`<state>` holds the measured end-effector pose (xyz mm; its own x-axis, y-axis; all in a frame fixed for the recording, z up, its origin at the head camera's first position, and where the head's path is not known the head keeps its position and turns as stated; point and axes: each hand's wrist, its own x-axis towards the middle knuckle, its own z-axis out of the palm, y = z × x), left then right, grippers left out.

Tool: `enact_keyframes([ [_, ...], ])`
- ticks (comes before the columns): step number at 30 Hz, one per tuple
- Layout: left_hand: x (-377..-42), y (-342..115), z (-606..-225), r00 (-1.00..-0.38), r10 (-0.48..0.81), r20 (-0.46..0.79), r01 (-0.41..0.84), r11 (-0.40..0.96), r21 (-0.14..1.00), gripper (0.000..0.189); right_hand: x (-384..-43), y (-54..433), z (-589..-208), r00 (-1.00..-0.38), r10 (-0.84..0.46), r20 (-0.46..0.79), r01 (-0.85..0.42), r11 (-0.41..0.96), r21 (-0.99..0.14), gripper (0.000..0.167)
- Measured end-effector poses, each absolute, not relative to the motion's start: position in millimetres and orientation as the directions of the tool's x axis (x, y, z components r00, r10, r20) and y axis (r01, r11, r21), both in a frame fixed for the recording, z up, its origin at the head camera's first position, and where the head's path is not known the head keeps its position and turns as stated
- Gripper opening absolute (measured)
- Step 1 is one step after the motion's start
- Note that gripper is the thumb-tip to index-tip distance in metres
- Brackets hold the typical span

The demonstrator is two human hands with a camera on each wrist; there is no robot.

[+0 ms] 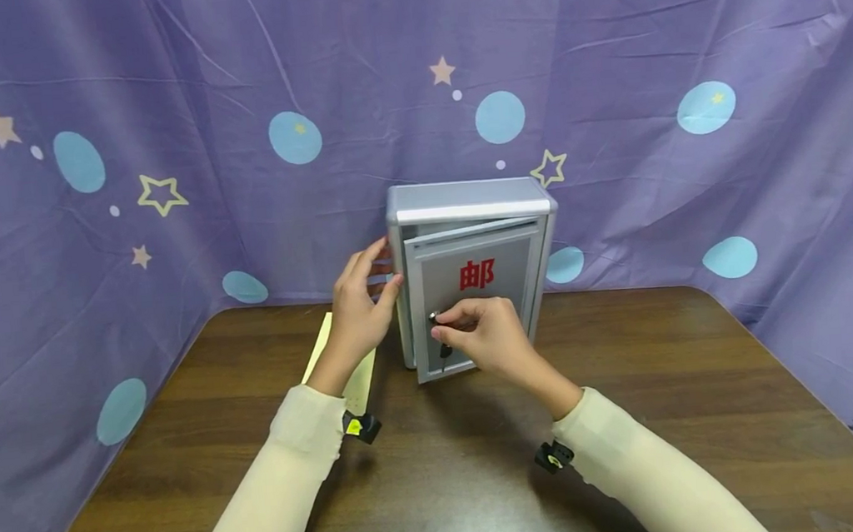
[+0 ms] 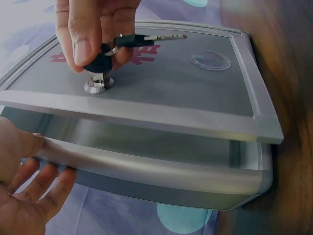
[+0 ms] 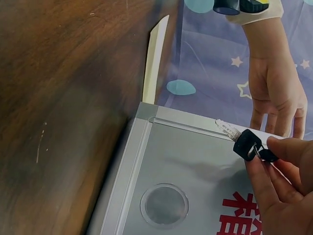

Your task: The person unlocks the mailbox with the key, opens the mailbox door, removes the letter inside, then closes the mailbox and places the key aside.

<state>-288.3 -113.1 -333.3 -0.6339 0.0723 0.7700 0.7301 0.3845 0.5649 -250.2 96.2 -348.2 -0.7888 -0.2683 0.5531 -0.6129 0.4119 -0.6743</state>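
A grey metal mailbox (image 1: 474, 197) with red characters stands on the table, its front door (image 1: 514, 280) ajar along the left side. My right hand (image 1: 490, 334) pinches a black-headed key (image 2: 100, 62) in the door's round lock (image 2: 90, 87). From the same ring hangs a second key (image 3: 247, 144), its blade free. My left hand (image 1: 360, 305) holds the mailbox's left side wall, thumb at the front rim and fingers along the outside. Through the gap in the left wrist view, part of the inside shows.
Left of the mailbox, a pale yellow paper item (image 1: 361, 384) lies on the brown wooden table (image 1: 443, 482), partly behind my left forearm. A purple patterned curtain (image 1: 382, 77) hangs close behind the mailbox and along both sides.
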Motion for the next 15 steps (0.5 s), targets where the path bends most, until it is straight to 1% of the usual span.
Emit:
enact_keyframes([
  [7,-290.0,-113.1,-333.9,-0.626,0.080,0.776,0.737,0.386,0.555,0.052,-257.0,90.4,-349.4,-0.791,-0.245,0.560,-0.607,0.428,-0.670,0.009],
  [15,-288.9,-112.7,-333.8,-0.630,0.076,0.773,0.733,0.387,0.559,0.052,-263.2,85.3,-350.2,-0.792,-0.212,0.573,-0.602,0.434,-0.671,0.009],
])
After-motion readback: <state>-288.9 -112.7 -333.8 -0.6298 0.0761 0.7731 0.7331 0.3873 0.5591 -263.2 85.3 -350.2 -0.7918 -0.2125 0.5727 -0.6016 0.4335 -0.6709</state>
